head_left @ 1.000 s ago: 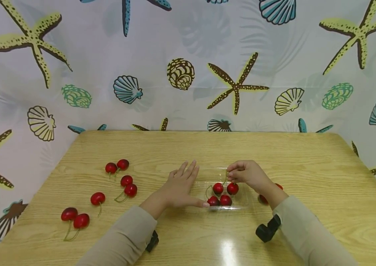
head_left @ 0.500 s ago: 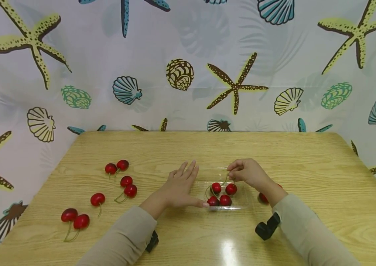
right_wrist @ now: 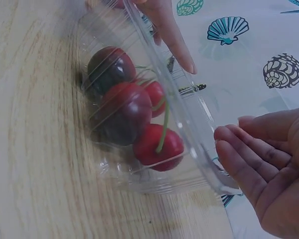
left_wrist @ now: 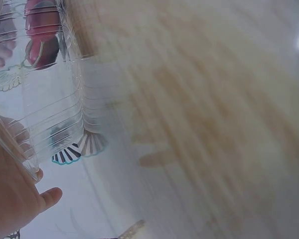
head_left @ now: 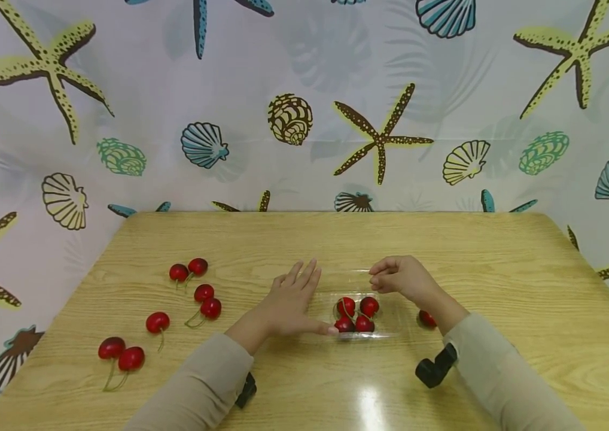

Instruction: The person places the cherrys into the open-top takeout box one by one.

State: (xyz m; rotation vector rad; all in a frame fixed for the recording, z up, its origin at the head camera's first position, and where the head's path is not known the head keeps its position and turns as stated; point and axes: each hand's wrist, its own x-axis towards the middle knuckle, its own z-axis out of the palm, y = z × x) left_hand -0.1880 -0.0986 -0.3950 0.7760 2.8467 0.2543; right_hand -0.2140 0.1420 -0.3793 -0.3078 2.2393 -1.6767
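Observation:
A clear plastic container (head_left: 371,336) lies on the table, with several red cherries (head_left: 365,324) on green stems inside it. My left hand (head_left: 291,308) is spread over the container's left end, its thumb touching the near rim. The left wrist view shows that hand (left_wrist: 15,191) beside the clear ribbed wall. Above the right far part of the container is my right hand (head_left: 404,280). Its fingers are loosely bent, and the right wrist view shows nothing between thumb and fingertips (right_wrist: 228,142). In that view the cherries (right_wrist: 127,112) sit low inside the clear walls.
Several more cherries (head_left: 158,322) with stems lie spread over the left side of the wooden table (head_left: 304,389). Another cherry (head_left: 426,319) is partly hidden by the right wrist. Behind the table hangs a cloth (head_left: 250,72) printed with shells and starfish.
My right hand has let go of the cherry stem it pinched. The two far cherries have dropped and shifted left among the others in the container. My left hand has stayed in place.

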